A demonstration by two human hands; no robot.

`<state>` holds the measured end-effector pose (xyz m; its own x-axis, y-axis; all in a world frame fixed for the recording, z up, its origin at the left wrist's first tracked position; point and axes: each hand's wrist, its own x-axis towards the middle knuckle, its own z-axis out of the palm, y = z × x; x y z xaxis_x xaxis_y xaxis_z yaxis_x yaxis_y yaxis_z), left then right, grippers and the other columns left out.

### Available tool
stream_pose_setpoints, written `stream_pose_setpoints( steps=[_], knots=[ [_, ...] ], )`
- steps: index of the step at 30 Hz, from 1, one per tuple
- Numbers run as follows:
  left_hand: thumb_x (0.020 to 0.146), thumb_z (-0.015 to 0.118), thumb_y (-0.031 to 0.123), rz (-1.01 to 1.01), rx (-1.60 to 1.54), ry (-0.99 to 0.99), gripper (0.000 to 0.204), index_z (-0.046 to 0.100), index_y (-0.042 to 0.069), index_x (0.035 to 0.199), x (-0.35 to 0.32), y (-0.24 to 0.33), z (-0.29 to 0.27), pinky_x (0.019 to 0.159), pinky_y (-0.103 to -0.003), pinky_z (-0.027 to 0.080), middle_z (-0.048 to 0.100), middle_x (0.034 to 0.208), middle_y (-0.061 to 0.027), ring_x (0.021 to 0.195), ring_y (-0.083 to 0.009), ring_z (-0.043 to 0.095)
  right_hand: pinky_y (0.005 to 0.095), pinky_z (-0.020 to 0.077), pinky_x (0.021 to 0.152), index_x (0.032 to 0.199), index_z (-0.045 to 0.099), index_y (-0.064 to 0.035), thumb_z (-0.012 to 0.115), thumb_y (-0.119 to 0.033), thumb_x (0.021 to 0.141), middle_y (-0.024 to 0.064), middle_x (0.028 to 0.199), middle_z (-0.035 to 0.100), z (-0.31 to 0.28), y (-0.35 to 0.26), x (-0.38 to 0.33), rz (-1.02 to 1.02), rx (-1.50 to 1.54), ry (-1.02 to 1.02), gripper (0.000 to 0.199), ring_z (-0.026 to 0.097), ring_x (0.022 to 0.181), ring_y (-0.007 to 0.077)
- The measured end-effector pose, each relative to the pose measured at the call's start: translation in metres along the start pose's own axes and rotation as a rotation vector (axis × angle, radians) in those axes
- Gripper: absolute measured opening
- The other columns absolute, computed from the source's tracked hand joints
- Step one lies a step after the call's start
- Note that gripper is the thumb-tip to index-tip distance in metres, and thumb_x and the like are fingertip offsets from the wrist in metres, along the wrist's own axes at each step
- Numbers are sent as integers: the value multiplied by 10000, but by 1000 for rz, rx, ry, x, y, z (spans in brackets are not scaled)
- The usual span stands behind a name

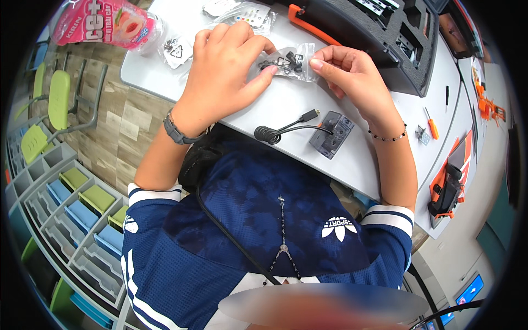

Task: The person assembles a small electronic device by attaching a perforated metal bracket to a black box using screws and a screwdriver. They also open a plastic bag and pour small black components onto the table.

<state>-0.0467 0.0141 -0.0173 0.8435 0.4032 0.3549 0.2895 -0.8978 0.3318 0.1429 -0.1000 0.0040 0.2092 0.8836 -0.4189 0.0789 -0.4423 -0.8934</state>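
Note:
A small clear zip bag [292, 63] with black parts inside lies across the white table [242, 118], between my hands. My right hand [346, 69] pinches the bag's right end between thumb and fingers. On the bag's left end rest the thumb and fingertips of my left hand [231, 66]; they curl around it, and part of the bag is hidden beneath them. Nearer to me lie a coiled black cable [268, 133] with a rectangular plug and a translucent dark module [332, 135], which the cable's other end reaches.
A dark case [379, 52] with foam and an orange handle stands at the back. Another clear bag [177, 52] lies left, beside a pink drink bottle [110, 25]. Right are an orange screwdriver [433, 126] and a black-and-orange device [448, 192].

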Motion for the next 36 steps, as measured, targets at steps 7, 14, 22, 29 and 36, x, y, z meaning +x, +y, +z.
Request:
stream_pose_setpoints(
  steps=[7, 14, 22, 29, 36],
  knots=[
    [751, 633, 220, 146, -155, -7, 284, 601, 70, 990, 24, 0, -1, 744, -352, 354, 474, 827, -75, 816, -249, 460, 160, 299, 471, 866, 627, -30, 657, -248, 829, -66, 595, 489, -8, 7, -10, -35, 45, 53, 223, 385, 494, 6],
    [787, 614, 192, 230, -240, -141, 194, 579, 37, 898, 47, 6, 9, 694, -335, 387, 471, 808, -82, 785, -250, 466, 156, 323, 470, 900, 612, -36, 652, -231, 840, -65, 654, 509, -17, 24, -24, -48, 164, 150, 208, 394, 512, 5],
    [875, 588, 260, -191, -972, -645, 202, 582, 61, 845, 79, 21, 16, 638, -236, 366, 465, 734, 87, 700, -33, 406, 162, 389, 479, 945, 623, -20, 661, -235, 836, -48, 674, 523, -34, 49, -49, -142, 455, 291, 244, 452, 548, 16],
    [924, 518, 260, 40, -860, -526, 257, 566, 31, 818, 104, 20, 16, 615, -200, 350, 471, 705, 63, 668, -22, 392, 174, 416, 475, 950, 652, 1, 624, -200, 843, -38, 667, 524, -33, 56, -60, -121, 428, 297, 229, 460, 529, 23],
    [939, 490, 225, -16, -706, -619, 253, 527, 7, 816, 100, 29, 13, 594, -186, 292, 405, 711, 89, 675, -18, 339, 266, 475, 566, 917, 642, -25, 619, -101, 804, 75, 742, 633, -38, 68, -61, -440, -405, 620, 138, 569, 613, 135]
  ],
)
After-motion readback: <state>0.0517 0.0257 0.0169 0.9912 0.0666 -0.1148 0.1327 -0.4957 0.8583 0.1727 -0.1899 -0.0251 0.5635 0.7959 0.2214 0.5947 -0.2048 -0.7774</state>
